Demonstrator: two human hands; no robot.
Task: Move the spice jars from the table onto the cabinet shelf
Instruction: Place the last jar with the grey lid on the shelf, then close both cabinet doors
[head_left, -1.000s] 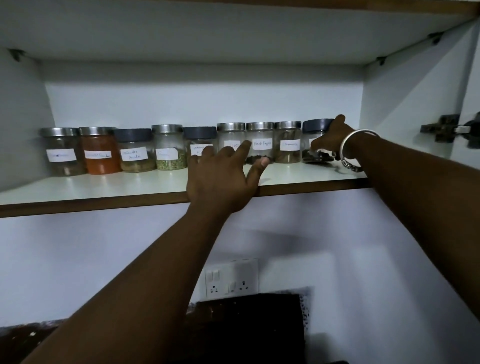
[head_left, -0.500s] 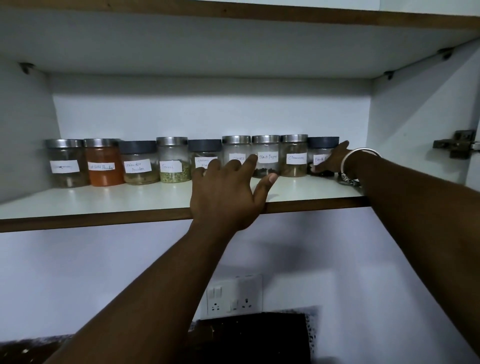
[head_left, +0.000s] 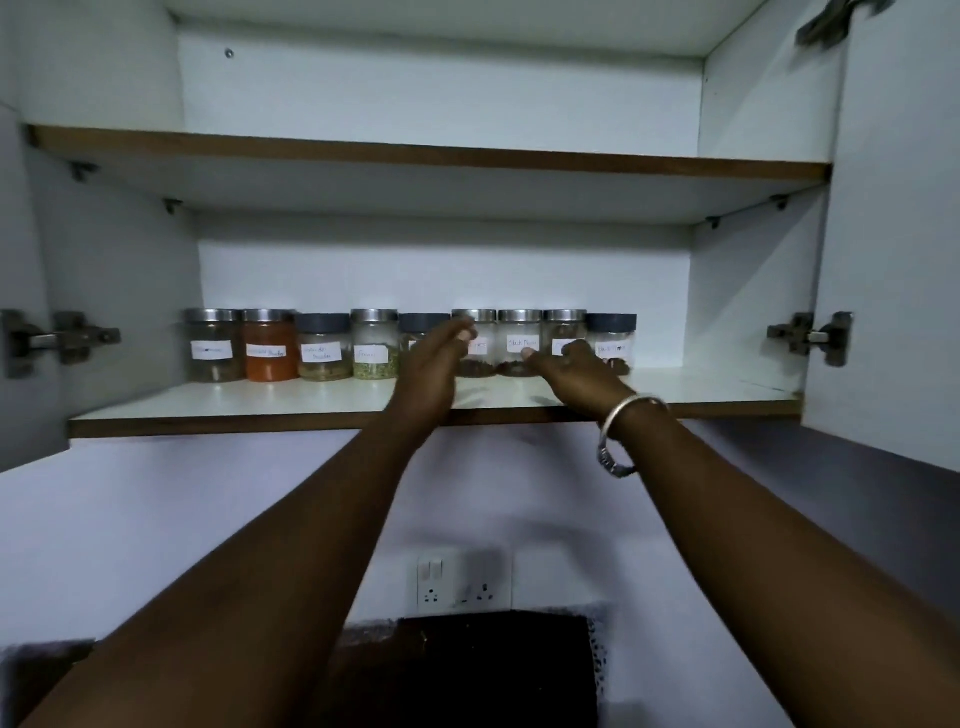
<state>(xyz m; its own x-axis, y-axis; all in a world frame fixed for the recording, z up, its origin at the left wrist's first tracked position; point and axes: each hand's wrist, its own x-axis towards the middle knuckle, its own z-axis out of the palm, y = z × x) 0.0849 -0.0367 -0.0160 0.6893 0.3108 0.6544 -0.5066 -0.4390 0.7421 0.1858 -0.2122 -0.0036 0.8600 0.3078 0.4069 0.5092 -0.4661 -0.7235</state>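
Spice jars (head_left: 322, 347), one with orange powder (head_left: 270, 365)

- Nine spice jars (head_left: 374, 343) across mid-frame: six steel-lidded, three dark-lidded.
- Two hands at centre: left hand (head_left: 434, 358), right hand (head_left: 576, 366).
- Two shelves: lower shelf (head_left: 260, 401), upper shelf (head_left: 415, 156).

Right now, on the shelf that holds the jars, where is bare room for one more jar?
Free: the shelf stretch between the dark-lidded end jar and the cabinet's right wall, and the front strip before the four left jars. Crowded: the jar row stands shoulder to shoulder, and the left hand and right hand fill the middle front.
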